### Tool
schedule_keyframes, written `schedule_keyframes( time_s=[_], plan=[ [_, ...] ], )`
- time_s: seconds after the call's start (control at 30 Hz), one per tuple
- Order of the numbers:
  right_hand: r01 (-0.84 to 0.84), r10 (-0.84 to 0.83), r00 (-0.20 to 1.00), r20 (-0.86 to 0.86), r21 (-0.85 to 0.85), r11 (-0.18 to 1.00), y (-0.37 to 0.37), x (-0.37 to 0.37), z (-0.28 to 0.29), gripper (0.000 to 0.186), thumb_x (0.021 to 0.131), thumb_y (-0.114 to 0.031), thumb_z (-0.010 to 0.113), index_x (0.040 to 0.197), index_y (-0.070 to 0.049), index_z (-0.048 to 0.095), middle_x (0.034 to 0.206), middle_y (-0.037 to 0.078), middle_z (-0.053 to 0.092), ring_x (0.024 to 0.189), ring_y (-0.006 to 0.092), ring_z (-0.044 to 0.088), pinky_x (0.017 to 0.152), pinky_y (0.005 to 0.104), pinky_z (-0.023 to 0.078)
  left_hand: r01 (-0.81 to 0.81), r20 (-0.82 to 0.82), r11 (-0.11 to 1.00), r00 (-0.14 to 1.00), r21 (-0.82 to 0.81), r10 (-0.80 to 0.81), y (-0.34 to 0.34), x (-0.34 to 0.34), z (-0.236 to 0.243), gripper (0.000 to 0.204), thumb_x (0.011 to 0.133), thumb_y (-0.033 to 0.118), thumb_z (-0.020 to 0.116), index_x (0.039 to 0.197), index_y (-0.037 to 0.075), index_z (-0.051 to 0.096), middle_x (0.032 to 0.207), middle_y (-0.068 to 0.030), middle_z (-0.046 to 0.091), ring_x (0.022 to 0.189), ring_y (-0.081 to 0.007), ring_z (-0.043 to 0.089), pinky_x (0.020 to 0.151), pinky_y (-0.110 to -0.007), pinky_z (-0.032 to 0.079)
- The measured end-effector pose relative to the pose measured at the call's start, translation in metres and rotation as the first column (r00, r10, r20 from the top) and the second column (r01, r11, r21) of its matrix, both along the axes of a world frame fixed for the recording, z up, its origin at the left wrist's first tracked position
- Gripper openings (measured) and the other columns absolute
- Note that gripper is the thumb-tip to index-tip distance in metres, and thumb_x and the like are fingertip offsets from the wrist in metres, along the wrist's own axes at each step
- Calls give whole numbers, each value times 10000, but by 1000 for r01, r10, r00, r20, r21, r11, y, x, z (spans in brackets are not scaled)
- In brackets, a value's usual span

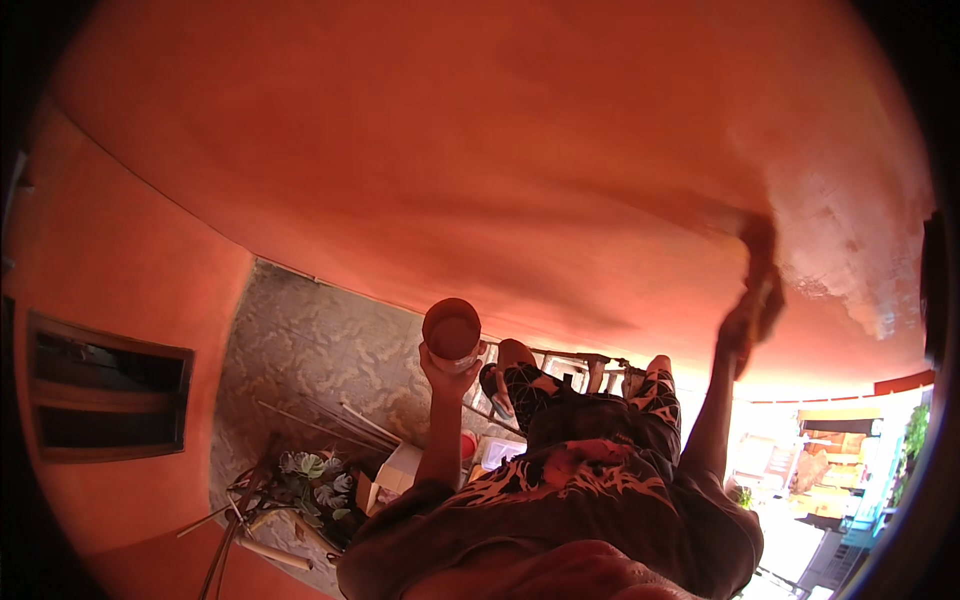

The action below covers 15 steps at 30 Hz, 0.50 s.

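Observation:
My left hand (448, 376) is wrapped round a small open paint pot (453, 340), held upright with reddish-orange paint inside. On the right, my raised right hand (752, 312) grips a paintbrush (759, 236), blurred by motion. The brush's dark head is up against the orange wall (430, 130). Just right of the brush, the wall has a paler, patchy, shiny area (830, 260). A dark shadow of the arm stretches leftward over the paint.
A ladder (570, 355) shows around my legs. Below left lie a leafy plant (318, 478), a cardboard box (398, 468) and several poles (345, 425) on the patterned floor (310, 335). The left wall holds a dark window (110, 385). Bright daylight and outdoor clutter fill the lower right.

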State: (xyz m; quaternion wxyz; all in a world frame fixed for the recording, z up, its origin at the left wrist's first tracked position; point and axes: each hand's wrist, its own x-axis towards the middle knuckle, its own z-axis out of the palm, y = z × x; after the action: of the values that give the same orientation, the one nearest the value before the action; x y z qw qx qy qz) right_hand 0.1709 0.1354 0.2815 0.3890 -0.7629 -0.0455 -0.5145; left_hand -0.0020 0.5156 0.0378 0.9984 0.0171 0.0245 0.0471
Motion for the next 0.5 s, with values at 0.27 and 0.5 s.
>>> schedule_keyframes(
  time_s=[0.27,0.5],
  plan=[
    [-94,68,985,159,160,983,-16,36,-51,355,1051,-133,508,1366,29,489,1314,131,596,1113,186,598,865,286,517,30,-35,999,999,44,-28,-7,28,20,711,889,634,490,1366,107,490,1210,-160,592,970,-381,574,438,-336,495],
    [-699,709,702,-67,-251,669,189,6,-37,447,911,-170,657,1338,-63,583,1326,127,602,1161,258,599,887,402,533,126,175,991,975,53,-134,-21,25,29,653,914,527,551,1405,103,477,1293,-202,526,974,-364,523,524,-300,497]
  ],
)
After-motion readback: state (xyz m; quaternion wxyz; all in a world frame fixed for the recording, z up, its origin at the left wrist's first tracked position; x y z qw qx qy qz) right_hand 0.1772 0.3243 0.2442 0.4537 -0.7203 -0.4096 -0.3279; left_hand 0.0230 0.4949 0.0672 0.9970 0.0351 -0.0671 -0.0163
